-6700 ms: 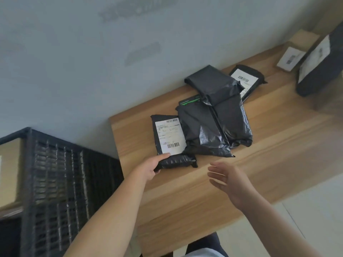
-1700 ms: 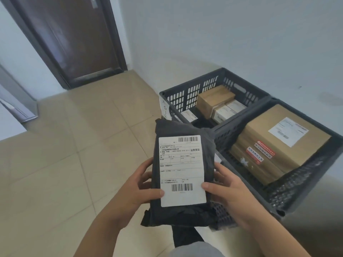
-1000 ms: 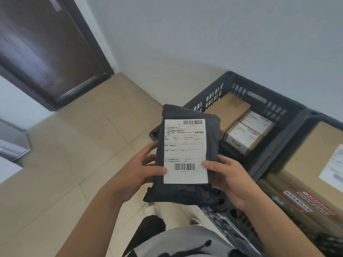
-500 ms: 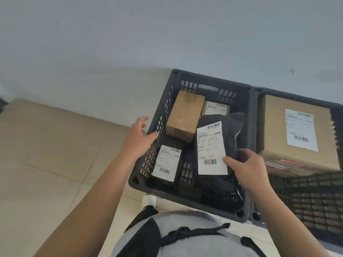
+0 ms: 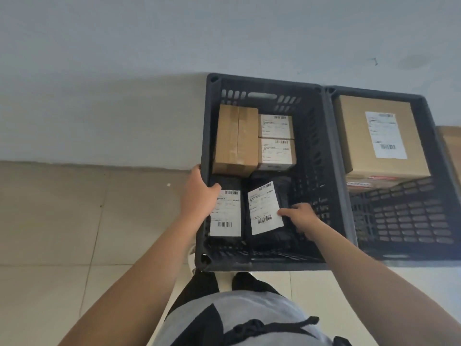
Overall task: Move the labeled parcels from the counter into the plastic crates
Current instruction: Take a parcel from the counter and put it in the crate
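A dark plastic crate stands on the floor by the wall. Inside it, near the front, a black labeled parcel lies flat, and my right hand pinches its right edge, thumb on the white label. Beside it on the left lies a second black labeled parcel. My left hand grips the crate's left rim, thumb inside. A brown box and two small labeled boxes fill the crate's back.
A second dark crate stands touching the first on the right, holding a large labeled cardboard box. Beige floor tiles spread to the left. My legs and feet are just in front of the first crate.
The black parcel has gone lower and now lies flat in the crate under my right hand. My left hand has slid along the rim and closed on it.
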`<state>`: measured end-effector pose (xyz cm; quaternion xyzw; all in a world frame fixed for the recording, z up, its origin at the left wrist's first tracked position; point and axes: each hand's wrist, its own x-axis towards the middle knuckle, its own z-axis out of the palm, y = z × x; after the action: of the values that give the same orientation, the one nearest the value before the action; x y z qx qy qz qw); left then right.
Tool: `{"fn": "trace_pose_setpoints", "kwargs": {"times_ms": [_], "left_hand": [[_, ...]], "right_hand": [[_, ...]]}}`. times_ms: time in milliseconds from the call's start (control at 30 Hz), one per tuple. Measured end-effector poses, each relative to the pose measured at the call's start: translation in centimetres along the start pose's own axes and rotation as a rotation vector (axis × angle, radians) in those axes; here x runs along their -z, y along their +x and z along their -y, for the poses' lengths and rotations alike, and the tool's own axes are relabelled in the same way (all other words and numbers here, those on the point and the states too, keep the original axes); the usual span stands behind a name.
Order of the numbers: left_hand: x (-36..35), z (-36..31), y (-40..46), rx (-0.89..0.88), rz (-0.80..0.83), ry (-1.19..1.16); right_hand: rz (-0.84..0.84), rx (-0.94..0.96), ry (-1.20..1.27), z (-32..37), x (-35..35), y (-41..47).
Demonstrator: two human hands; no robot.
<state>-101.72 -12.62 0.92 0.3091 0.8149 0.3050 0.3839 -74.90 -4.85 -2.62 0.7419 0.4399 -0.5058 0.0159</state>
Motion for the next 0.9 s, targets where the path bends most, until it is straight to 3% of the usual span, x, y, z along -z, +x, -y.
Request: {"fn": "trace_pose_setpoints", "kwargs": {"times_ms": [367, 733, 800, 900], "left_hand": [[-0.5, 0.1, 0.2, 0.025, -0.086, 0.044], [-0.7, -0.5, 0.3, 0.076, -0.148, 0.186], [-0.8, -0.6, 0.3, 0.074, -0.159, 0.205], [-0.8, -0.8, 0.2, 0.069, -0.169, 0.219]], "right_hand": [[0.139, -0.217, -0.009, -2.8, -2.1, 5.9], [0.170, -0.125, 0.089, -2.8, -3.3, 7.8], [0.115, -0.102, 0.031, -2.8, -3.5, 7.9], [-0.092, 0.039, -0.263, -2.2, -4.1, 7.6]]}}
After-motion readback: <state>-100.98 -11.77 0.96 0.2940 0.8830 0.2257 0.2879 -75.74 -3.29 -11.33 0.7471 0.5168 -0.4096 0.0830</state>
